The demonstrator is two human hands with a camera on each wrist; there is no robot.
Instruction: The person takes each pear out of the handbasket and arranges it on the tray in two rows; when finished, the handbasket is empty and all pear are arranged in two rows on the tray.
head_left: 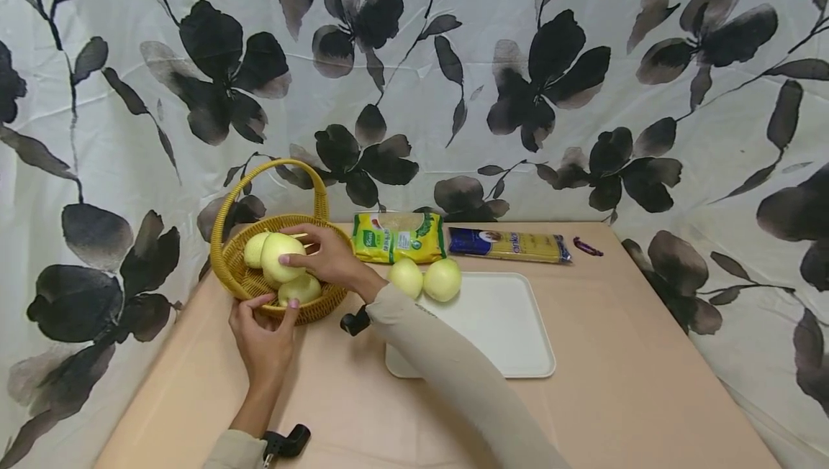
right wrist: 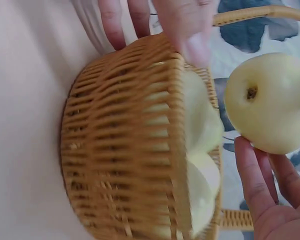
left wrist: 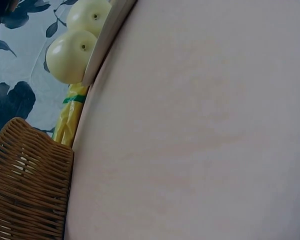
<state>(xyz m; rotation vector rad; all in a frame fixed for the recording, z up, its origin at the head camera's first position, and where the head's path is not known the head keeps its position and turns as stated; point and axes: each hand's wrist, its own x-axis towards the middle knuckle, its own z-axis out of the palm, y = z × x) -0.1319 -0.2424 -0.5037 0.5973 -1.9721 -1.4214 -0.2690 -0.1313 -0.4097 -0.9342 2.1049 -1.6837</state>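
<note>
My right hand [head_left: 333, 258] holds a pale yellow-green pear [head_left: 282, 257] by its sides, above the opening of a woven basket [head_left: 333, 301]. In the right wrist view that pear [right wrist: 270, 102] shows its dark blossom end, with the fingers [right wrist: 255, 180] against it. More pears [right wrist: 202, 185] lie inside the basket, partly hidden by its wall. My left hand [head_left: 262, 343] grips the basket's near rim, thumb over the edge and fingers against the outside. The left wrist view shows the basket's side [left wrist: 30, 185] but not the left hand's grip.
Two pears [head_left: 442, 280] sit at the far left of a white tray [head_left: 492, 332]. Behind it lie a yellow-green packet [head_left: 398, 237], a blue and yellow packet [head_left: 510, 244] and a small dark purple item [head_left: 587, 247]. The basket's tall handle [head_left: 223, 228] arches over its opening.
</note>
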